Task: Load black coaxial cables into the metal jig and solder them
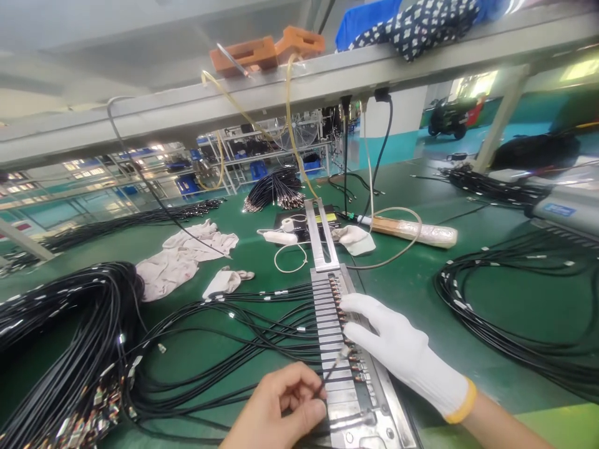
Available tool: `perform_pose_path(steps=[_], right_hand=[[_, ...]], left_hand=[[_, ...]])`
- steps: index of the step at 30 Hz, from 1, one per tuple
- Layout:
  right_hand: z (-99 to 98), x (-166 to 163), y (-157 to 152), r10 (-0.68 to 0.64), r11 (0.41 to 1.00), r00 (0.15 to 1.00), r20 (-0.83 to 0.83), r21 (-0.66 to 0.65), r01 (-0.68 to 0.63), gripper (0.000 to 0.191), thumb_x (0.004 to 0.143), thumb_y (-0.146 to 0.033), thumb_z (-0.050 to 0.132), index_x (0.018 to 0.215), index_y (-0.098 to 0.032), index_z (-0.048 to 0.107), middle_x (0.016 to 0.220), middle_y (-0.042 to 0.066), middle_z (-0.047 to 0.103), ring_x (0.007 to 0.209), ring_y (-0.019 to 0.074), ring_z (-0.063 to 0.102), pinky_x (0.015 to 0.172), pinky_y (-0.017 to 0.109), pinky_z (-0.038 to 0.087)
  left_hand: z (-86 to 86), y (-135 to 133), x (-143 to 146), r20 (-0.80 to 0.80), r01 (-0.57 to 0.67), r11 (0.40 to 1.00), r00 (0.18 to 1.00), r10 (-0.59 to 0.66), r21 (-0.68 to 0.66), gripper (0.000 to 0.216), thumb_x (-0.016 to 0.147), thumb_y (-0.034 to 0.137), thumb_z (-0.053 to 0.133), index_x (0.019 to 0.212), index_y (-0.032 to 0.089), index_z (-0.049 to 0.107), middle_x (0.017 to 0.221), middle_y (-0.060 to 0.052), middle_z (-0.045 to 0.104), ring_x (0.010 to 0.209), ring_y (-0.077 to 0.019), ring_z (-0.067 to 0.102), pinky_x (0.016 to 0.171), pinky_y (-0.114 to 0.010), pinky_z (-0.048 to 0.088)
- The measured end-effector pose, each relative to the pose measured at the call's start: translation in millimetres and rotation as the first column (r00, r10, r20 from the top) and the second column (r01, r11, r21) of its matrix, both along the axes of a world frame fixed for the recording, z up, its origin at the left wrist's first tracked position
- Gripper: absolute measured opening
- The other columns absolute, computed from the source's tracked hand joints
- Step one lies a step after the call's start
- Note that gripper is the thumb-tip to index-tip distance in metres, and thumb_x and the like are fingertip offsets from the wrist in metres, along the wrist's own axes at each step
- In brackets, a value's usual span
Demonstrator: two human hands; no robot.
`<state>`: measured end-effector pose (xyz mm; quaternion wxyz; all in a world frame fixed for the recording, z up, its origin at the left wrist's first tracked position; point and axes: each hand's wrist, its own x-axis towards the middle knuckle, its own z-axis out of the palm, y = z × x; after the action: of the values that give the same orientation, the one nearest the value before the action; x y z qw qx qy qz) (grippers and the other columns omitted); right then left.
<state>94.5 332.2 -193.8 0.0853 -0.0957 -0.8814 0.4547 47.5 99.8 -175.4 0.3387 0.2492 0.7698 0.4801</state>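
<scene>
My left hand, bare, pinches a thin black cable near its metal end and points it at the slotted metal fixture. My right hand, in a white glove, lies on the fixture's right side with its fingers stretched over the row of copper connectors. Several black cables run from the fixture's slots off to the left across the green table.
A big bundle of black cables lies at the left, another coil at the right. White cloths and a glove lie behind. A wrapped wooden-handled tool and hoses sit past the fixture. A metal shelf hangs overhead.
</scene>
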Motion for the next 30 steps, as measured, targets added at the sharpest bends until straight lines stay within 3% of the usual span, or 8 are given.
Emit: perform_pose_path(steps=[3,8,11,14,18,23,30], right_hand=[[5.7,1,-2,-0.002,1.0,1.0,0.027,-0.001,0.002,0.049,0.083,-0.05,0.045,0.123,-0.03,0.063,0.138,-0.005,0.054,0.13,0.0183,0.048,0.114,0.038,0.034],[9.6,2,-4,-0.02,1.0,0.998,0.056,0.024,0.018,0.05,0.082,-0.052,0.043,0.122,-0.031,0.063,0.138,-0.005,0.054,0.129,0.0185,0.048,0.114,0.039,0.035],[11.3,3,-4,-0.042,0.999,0.996,0.076,0.026,0.041,0.05,0.081,-0.052,0.042,0.122,-0.032,0.063,0.138,-0.006,0.054,0.129,0.0186,0.049,0.114,0.04,0.035],[13.4,4,-4,-0.037,0.999,0.998,0.051,0.021,0.036,0.05,0.082,-0.052,0.042,0.121,-0.03,0.064,0.136,-0.004,0.056,0.126,0.0187,0.051,0.113,0.038,0.036],[12.4,4,-3,-0.038,0.999,0.999,0.018,0.033,0.038,0.046,0.083,-0.05,0.043,0.119,-0.03,0.064,0.133,-0.005,0.058,0.125,0.0178,0.051,0.112,0.037,0.036],[9.4,3,-3,-0.04,0.998,0.999,-0.005,0.044,0.04,0.044,0.084,-0.048,0.043,0.117,-0.03,0.065,0.132,-0.005,0.058,0.125,0.0176,0.051,0.111,0.037,0.037],[9.9,4,-5,-0.058,0.997,0.998,-0.006,0.043,0.058,0.045,0.082,-0.045,0.044,0.118,-0.029,0.065,0.132,-0.004,0.058,0.124,0.0173,0.052,0.112,0.037,0.037]], left_hand=[[-3.8,0,0,-0.108,-0.041,0.998,0.993,0.035,-0.056,0.028,0.081,0.04,0.061,0.077,0.012,0.061,0.075,-0.002,0.054,0.073,-0.013,0.048,0.068,-0.023,0.038],[2.1,6,6,0.086,-0.156,0.988,0.984,0.155,0.008,0.028,0.076,0.036,0.062,0.091,0.013,0.055,0.066,0.002,0.056,0.059,-0.0113,0.05,0.061,-0.024,0.042],[6.3,6,9,0.052,-0.197,0.98,0.979,0.198,-0.021,0.023,0.076,0.034,0.062,0.084,0.014,0.054,0.065,0.002,0.056,0.059,-0.0101,0.047,0.059,-0.022,0.038],[5.1,4,7,-0.169,-0.167,0.977,0.975,0.144,-0.132,0.019,0.081,0.032,0.06,0.076,0.013,0.061,0.07,-0.001,0.059,0.067,-0.0123,0.05,0.064,-0.023,0.036],[-1.5,3,7,-0.424,-0.085,0.967,0.905,-0.025,-0.239,0.02,0.09,0.024,0.053,0.076,0.016,0.065,0.081,-0.002,0.064,0.078,-0.0145,0.057,0.072,-0.024,0.036],[-9.8,2,9,-0.5,0.007,0.959,0.852,-0.155,-0.284,0.026,0.096,0.022,0.042,0.082,0.017,0.064,0.087,-0.004,0.064,0.082,-0.0158,0.057,0.074,-0.026,0.036],[-6.7,5,5,-0.53,0.02,0.943,0.823,-0.204,-0.332,0.03,0.098,0.026,0.038,0.083,0.017,0.062,0.092,-0.006,0.066,0.086,-0.0185,0.06,0.076,-0.028,0.037]])
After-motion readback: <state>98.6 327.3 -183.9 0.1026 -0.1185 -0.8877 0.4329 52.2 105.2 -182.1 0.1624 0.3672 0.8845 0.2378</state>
